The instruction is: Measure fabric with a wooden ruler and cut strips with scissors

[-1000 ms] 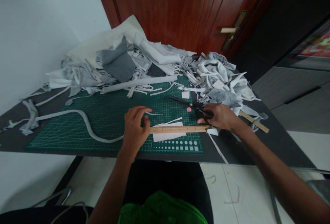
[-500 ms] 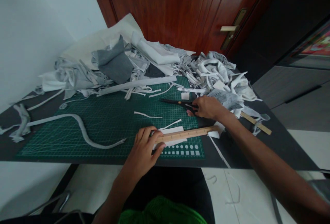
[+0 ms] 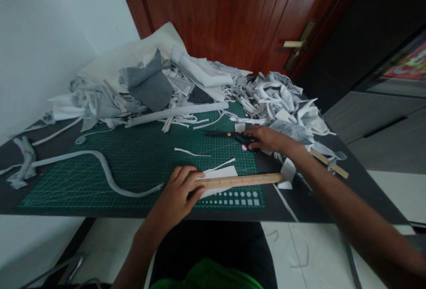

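My left hand [image 3: 182, 193] has its thumb and fingers closed on the left end of a wooden ruler [image 3: 239, 180]. Under the ruler lies a white fabric piece [image 3: 221, 172] on the green cutting mat [image 3: 133, 147]. Black scissors [image 3: 216, 134] rest on the mat, blades pointing left. My right hand [image 3: 262, 139] is at their handles, fingers curled over them. A small pale square [image 3: 240, 127] lies just beyond that hand, and white scraps [image 3: 286, 176] sit by the ruler's right end.
Heaped grey and white fabric [image 3: 206, 73] lines the table's far edge, with another pile [image 3: 279, 93] at the right. A long grey strip [image 3: 109, 176] curves over the mat's left part. A wooden stick [image 3: 333, 165] lies at the right. A wooden door [image 3: 213, 13] stands behind.
My left hand and the ruler have shifted slightly, and the ruler lies more level. More of the white piece shows above it. The scissors' tips have moved a little left.
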The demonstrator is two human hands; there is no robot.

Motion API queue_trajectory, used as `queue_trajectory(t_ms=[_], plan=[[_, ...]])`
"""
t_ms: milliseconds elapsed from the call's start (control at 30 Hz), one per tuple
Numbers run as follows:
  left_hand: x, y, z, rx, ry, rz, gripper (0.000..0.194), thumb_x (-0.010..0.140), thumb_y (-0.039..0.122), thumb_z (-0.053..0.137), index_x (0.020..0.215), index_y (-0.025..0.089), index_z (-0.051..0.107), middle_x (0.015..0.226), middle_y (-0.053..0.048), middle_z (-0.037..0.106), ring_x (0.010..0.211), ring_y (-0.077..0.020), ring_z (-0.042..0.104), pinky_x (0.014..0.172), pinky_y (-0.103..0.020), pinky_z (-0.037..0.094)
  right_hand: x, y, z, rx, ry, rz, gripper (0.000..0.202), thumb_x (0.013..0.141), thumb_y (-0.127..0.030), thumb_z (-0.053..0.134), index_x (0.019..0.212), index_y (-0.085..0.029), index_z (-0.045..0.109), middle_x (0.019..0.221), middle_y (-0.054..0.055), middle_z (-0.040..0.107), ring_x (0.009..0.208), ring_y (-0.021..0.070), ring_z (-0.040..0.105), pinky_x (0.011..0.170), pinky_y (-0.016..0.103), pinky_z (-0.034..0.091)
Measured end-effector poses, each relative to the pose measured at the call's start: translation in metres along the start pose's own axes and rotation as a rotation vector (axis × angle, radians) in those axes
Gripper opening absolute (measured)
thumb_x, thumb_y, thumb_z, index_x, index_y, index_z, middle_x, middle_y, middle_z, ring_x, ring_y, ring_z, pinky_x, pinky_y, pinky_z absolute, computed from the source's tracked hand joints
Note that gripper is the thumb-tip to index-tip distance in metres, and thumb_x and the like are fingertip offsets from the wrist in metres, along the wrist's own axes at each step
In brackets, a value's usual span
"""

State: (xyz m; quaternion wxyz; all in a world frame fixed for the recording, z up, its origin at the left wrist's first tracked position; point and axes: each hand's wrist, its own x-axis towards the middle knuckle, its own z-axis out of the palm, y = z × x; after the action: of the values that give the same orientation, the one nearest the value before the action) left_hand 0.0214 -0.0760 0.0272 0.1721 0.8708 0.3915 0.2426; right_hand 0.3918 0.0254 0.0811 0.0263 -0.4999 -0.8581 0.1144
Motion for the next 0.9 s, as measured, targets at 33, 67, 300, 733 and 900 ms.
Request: queue_trajectory(t_ms=[33,67,300,733,900], plan=[[0.000,-0.003,-0.001,-0.010,-0.005,0.000,0.020,0.103,0.031,0.059,0.121,0.025,0.065,0.123,-0.006,0.061,0.118,-0.0258,0.053,0.103,-0.041,0.046,-0.003,0.000,0.003,0.019,0.045,-0.002,0.035,0.088,-0.016,0.073,0.123,-0.014,0.072,0.121,0.015,0.072,0.113,0.0295,0.068,0.101,0.040,0.052],[-0.001,-0.005,-0.001,-0.020,-0.008,0.000,0.018,0.103,0.031,0.060,0.119,0.025,0.066,0.122,-0.005,0.062,0.117,-0.0256,0.053,0.102,-0.040,0.046,-0.009,-0.004,0.006,0.038,0.105,0.002,0.031,0.090,-0.015,0.070,0.121,-0.015,0.072,0.120,0.015,0.072,0.112,0.0295,0.068,0.101,0.042,0.052],[0.001,-0.006,-0.001,-0.043,0.029,-0.045,0.013,0.101,0.028,0.063,0.113,0.027,0.068,0.113,-0.002,0.064,0.110,-0.0238,0.055,0.098,-0.039,0.045,-0.069,-0.083,0.034,0.289,0.256,-0.207,0.032,0.101,-0.041,0.064,0.125,-0.021,0.068,0.120,0.012,0.069,0.114,0.0277,0.066,0.099,0.043,0.056],[-0.004,0.006,0.003,0.093,0.170,-0.083,0.018,0.102,0.025,0.061,0.119,0.024,0.063,0.117,-0.005,0.063,0.116,-0.0259,0.055,0.104,-0.043,0.043,-0.089,-0.080,0.082,0.251,0.370,-0.097,0.024,0.099,-0.030,0.065,0.121,-0.021,0.068,0.114,0.011,0.068,0.105,0.0264,0.065,0.093,0.043,0.058],[-0.006,0.010,0.001,0.123,0.098,0.032,0.013,0.101,0.028,0.061,0.113,0.024,0.064,0.113,-0.006,0.063,0.111,-0.0260,0.056,0.100,-0.042,0.045,-0.089,-0.080,0.088,0.178,0.515,-0.028,0.019,0.096,-0.025,0.065,0.114,-0.019,0.067,0.109,0.011,0.067,0.099,0.0272,0.064,0.088,0.044,0.058]])
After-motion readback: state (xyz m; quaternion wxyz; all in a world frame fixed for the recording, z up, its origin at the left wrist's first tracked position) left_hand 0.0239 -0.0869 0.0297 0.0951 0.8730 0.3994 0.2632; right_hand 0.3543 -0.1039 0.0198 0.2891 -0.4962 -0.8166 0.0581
